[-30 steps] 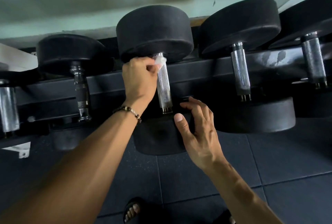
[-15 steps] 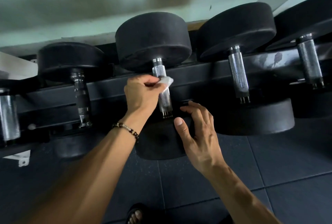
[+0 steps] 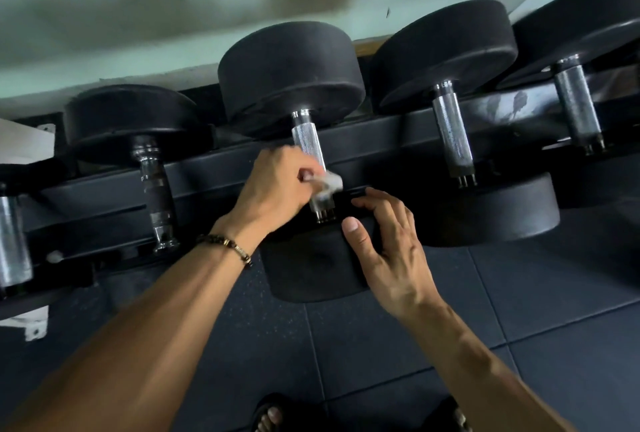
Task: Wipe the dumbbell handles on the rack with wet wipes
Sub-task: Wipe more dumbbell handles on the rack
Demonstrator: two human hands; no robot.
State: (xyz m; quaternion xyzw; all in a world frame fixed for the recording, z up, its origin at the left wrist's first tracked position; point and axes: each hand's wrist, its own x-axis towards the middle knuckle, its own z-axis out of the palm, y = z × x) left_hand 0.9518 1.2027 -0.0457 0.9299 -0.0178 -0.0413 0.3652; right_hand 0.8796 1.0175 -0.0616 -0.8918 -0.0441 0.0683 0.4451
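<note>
Left hand (image 3: 277, 189) pinches crumpled white wet wipe (image 3: 327, 184) around knurled chrome dumbbell handle (image 3: 310, 147), low end. Right hand (image 3: 388, 244), fingers relaxed, rests on black rubber dumbbell head (image 3: 311, 269).

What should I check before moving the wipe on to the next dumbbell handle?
1. Left hand grips the wet wipe: ok.
2. Wipe has reached the near end of the middle handle: ok.
3. Right hand steadies the near head: ok.
4. Underside of the handle wiped: cannot tell.
5. Next handle unobstructed: ok.
6. Wipe still wet: cannot tell.
</note>
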